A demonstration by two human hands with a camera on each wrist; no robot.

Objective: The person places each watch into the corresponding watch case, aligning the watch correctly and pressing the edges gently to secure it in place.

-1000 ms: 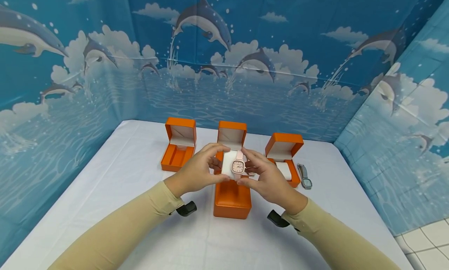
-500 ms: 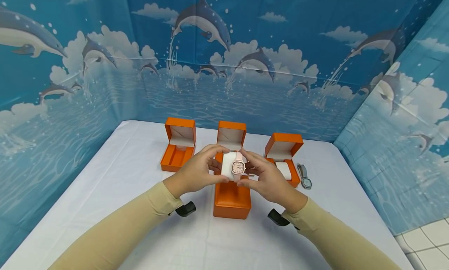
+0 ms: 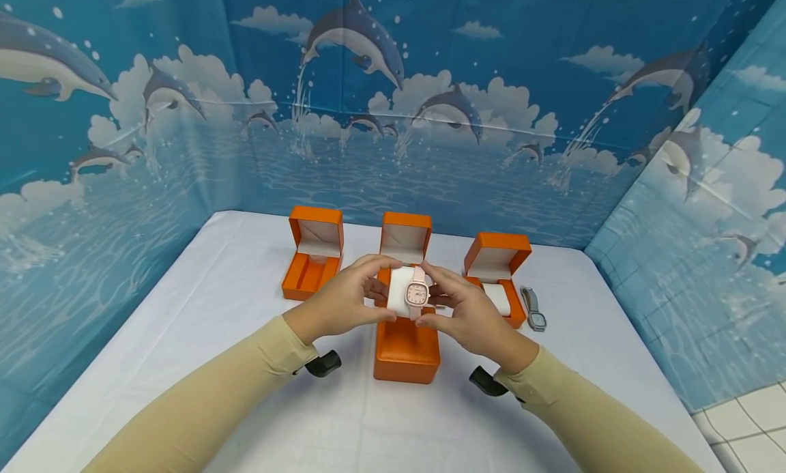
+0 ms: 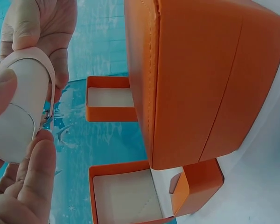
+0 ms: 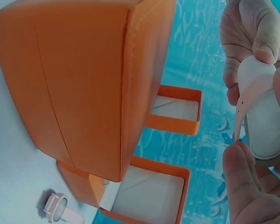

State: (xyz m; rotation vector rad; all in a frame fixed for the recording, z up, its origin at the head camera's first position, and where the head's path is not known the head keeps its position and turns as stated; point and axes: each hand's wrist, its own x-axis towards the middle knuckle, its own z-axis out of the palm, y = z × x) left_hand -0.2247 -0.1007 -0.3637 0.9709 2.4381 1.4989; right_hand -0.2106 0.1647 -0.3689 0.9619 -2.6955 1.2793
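Observation:
A pink square-faced wristwatch [image 3: 417, 293] sits around the right part of a white watch cushion [image 3: 400, 292], both lifted above the table. My left hand [image 3: 348, 293] grips the cushion's left end between thumb and fingers. At the other end my right hand [image 3: 468, 309] pinches the watch strap and cushion. In the right wrist view the pink strap [image 5: 250, 100] runs round the white cushion [image 5: 267, 128], with fingertips at its edge. Just below the hands stands a closed orange watch box [image 3: 407, 353].
Behind are three open orange boxes: a left one [image 3: 312, 278] without a cushion, a middle one [image 3: 406, 220] partly hidden by the hands, and a right one [image 3: 499, 244] holding a white cushion [image 3: 496, 300]. A grey watch [image 3: 535, 310] lies beside it on the white-covered table [image 3: 245, 282].
The cushion and watch have dropped very slightly in the head view, and the left thumb has shifted a little. Both hands keep their hold.

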